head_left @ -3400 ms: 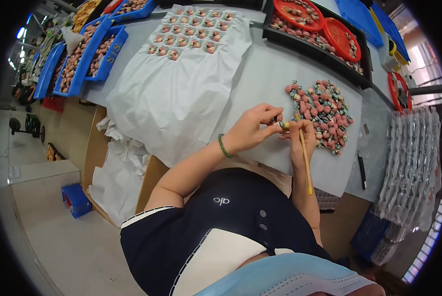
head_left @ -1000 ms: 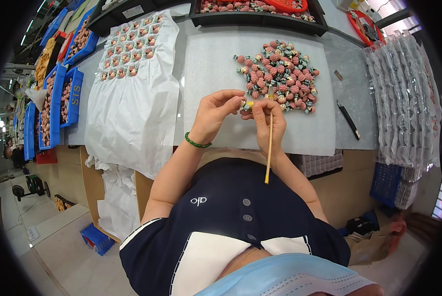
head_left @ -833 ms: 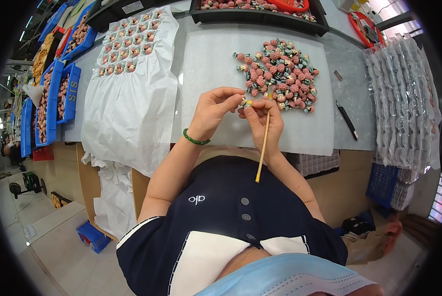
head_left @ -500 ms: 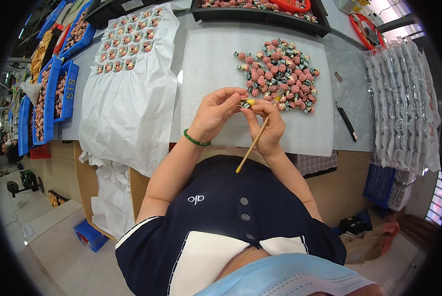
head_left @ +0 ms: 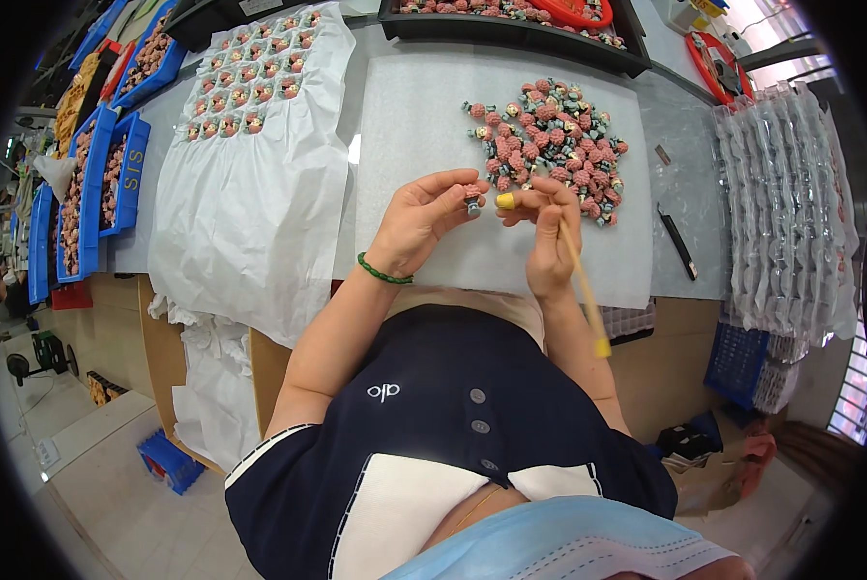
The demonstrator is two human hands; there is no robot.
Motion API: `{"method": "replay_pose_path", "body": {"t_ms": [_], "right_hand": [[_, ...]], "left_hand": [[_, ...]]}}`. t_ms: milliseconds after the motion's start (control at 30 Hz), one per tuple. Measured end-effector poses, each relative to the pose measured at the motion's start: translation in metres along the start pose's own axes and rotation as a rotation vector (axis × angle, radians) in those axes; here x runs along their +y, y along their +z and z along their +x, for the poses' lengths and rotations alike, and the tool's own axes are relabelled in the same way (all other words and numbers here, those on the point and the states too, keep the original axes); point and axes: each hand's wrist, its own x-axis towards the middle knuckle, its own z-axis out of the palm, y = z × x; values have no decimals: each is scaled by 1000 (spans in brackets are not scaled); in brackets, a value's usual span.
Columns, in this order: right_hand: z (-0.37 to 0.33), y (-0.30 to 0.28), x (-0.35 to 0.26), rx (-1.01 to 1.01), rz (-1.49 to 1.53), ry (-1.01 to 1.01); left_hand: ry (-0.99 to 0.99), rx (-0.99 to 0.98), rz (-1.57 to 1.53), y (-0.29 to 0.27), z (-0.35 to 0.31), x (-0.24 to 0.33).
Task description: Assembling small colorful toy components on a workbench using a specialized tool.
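Observation:
My left hand, a green bead bracelet at its wrist, pinches a small figurine with a pink knobbly top and a grey-blue base. The figurine is upright above the white sheet. Just to its right, my right hand has a slim wooden-handled brush gripped between its fingers. The handle slants down toward my forearm; its upper end is hard to make out. A yellow finger cover sits on one right fingertip, apart from the figurine. Beyond that hand lies a heap of similar figurines.
Figurines fill rows of a tray on white paper at left. A black tray stands at the back. Blue bins line the far left. Stacked clear plastic trays stand at right, near a black pen-like tool.
My right hand has drawn away from the figurine and turned, swinging the brush handle from lower left to lower right. The figurine in my left hand now shows upright.

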Motion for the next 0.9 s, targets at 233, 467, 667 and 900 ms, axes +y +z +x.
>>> {"method": "replay_pose_path", "body": {"t_ms": [233,467,667,900], "right_hand": [[57,8,-4,-118,-446,-145],[95,38,18,-483,-1091,-397],[97,51,11,-490,-925,-312],[41,65,-16,-98,343,420]], "left_hand": [[-4,51,-69,-5,-10,9],[-20,194,-143,-9,-28,19],[50,190,-62,-22,-31,25],[405,34,283,-10,-26,19]]}}
